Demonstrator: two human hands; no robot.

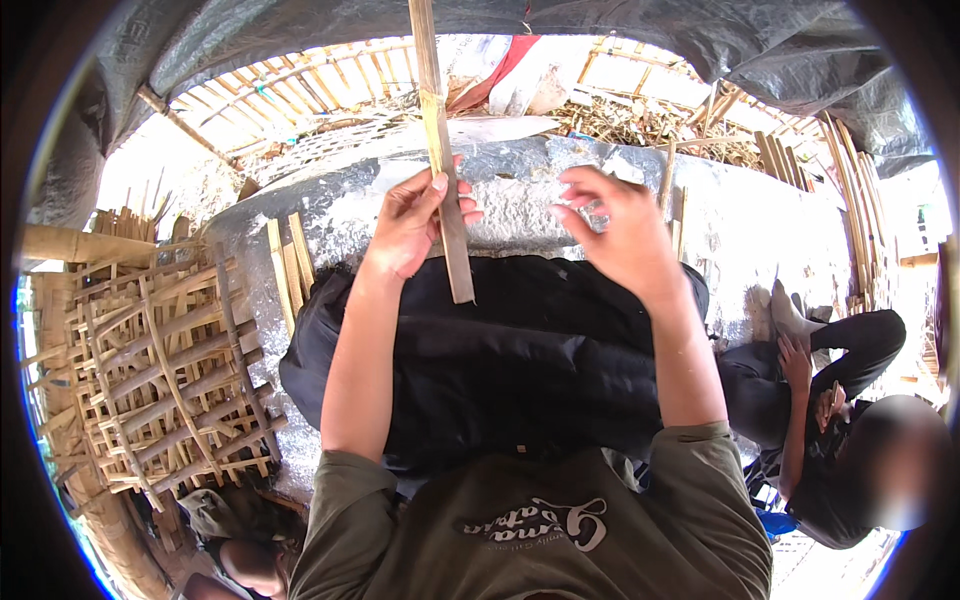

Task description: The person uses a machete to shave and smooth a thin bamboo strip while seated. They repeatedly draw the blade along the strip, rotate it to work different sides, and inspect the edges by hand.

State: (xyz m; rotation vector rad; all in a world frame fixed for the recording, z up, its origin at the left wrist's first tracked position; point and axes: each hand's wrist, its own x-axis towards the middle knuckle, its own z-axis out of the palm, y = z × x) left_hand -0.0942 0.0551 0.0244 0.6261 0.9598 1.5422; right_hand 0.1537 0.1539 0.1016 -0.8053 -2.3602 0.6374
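A lattice [170, 370] is at the far left, well apart from both hands. The left hand [412, 222] grasps a slat [436, 125], thumb on the face, fingertips visible past the right edge. The slat tilts slightly: the lower end extends below the hand, over black cloth [520, 350]; the upper part extends above it. The right hand [625, 235] is released, fingers curled, to the right of the slat. Another person [794, 425] sits at the far right.

left hand [405, 222] grips bamboo strip [437, 140] | right hand [625, 230] half-curled, apart | black fabric [480, 365] below
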